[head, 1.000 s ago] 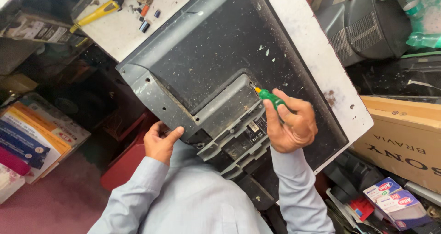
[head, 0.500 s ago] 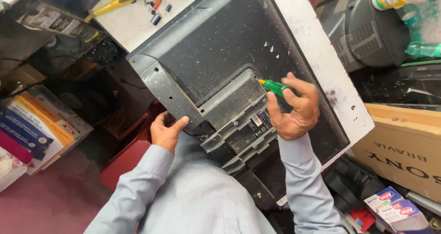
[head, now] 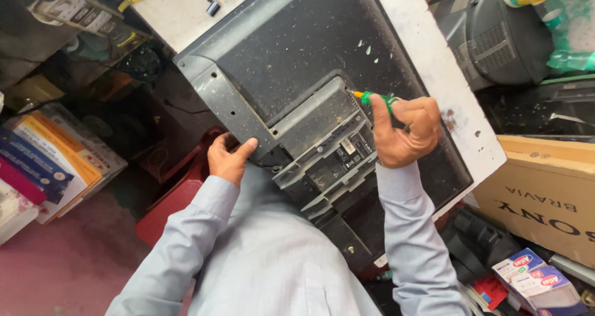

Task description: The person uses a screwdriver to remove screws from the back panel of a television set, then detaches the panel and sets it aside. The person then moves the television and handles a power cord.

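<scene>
Since a moment ago the right hand (head: 406, 133), fingers wrapped round the green screwdriver (head: 375, 97), has shifted toward two o'clock on the television back cover (head: 297, 49); the left hand (head: 229, 158) still grips its lower edge.

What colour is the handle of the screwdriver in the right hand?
Green, with an orange collar near the shaft: screwdriver in the right hand, head view.

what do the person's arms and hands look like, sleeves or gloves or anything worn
Both arms wear long, pale blue-grey shirt sleeves, slightly wrinkled, with cuffs ending at the wrists. The left hand and right hand are bare: no gloves, and no watch or ring can be seen.
</scene>
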